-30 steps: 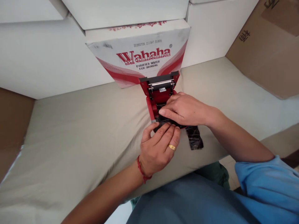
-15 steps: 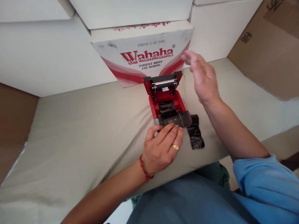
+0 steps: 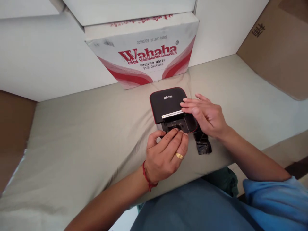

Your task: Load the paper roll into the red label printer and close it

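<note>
A small portable printer (image 3: 166,104), black on top with a red rim, lies on the cloth-covered surface with its lid down. Across its front panel runs a black strip of film (image 3: 176,124). My left hand (image 3: 166,154), wearing a ring and a red cord, grips the printer's front edge, its fingertips pressing the strip there. My right hand (image 3: 207,115) rests its fingertips on the lid's right side, fingers stretched out and holding nothing. Beside the printer lies a crumpled black film piece (image 3: 203,142), partly behind the right hand.
Behind the printer stands a Wahaha water carton (image 3: 154,54), with white boxes (image 3: 53,57) around it. A brown cardboard box (image 3: 279,48) stands at the right, another brown box (image 3: 14,128) at the left. Beige cloth (image 3: 84,134) covers the surface, with wrinkles left of the printer.
The printer's lid, raised before, is now down. My right hand has come down from the air onto it. My left hand has stayed at the front edge.
</note>
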The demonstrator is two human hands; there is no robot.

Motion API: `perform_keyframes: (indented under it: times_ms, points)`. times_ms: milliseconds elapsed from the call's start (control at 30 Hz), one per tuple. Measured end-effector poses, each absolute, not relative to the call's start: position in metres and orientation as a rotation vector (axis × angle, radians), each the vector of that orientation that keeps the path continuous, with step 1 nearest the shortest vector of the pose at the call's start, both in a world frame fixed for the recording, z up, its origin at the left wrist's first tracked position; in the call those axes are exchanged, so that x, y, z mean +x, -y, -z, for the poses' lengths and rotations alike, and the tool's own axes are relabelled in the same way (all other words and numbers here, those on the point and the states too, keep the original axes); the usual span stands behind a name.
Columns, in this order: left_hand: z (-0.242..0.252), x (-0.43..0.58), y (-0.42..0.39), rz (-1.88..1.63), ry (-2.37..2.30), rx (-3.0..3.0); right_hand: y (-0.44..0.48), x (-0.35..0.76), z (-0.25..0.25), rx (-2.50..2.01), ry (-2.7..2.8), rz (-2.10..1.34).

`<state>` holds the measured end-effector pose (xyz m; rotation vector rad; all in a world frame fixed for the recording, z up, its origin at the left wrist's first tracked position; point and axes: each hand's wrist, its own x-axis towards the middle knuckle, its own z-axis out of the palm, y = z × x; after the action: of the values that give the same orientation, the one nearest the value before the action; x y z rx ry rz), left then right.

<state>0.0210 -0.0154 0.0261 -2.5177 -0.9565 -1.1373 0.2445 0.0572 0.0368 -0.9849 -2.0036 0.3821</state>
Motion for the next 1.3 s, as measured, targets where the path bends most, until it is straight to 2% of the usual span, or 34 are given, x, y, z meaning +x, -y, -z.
perform_keyframes:
  times_ms: [133, 400, 567, 667, 767, 900, 1067, 1300]
  points:
    - [-0.025, 0.019, 0.015, 1.125, 0.972, -2.538, -0.050, 0.244, -0.033, -1.031, 2.111, -0.237]
    - [-0.030, 0.022, 0.012, 1.185, 1.008, -2.589, -0.046, 0.236, -0.031, -1.056, 2.065, -0.180]
    - [-0.028, 0.017, 0.010, 1.538, 1.227, -2.580, -0.048, 0.235, -0.023, -1.012, 1.986, -0.245]
    - [-0.010, 0.003, -0.006, 1.921, 1.427, -2.346, -0.052, 0.236, -0.017, -0.994, 1.954, -0.275]
    - [0.015, -0.013, -0.031, 2.085, 1.562, -2.270, -0.050, 0.240, -0.009, -0.898, 1.977, -0.328]
    - [0.040, -0.022, -0.050, 2.101, 1.688, -2.585, -0.040, 0.242, -0.001, -0.760, 2.041, -0.348]
    - [0.041, -0.015, -0.047, 2.227, 1.738, -2.818, -0.031, 0.241, -0.003, -0.718, 1.999, -0.198]
    - [0.041, -0.017, -0.046, 2.024, 1.733, -2.977, -0.026, 0.247, -0.005, -0.704, 2.070, -0.171]
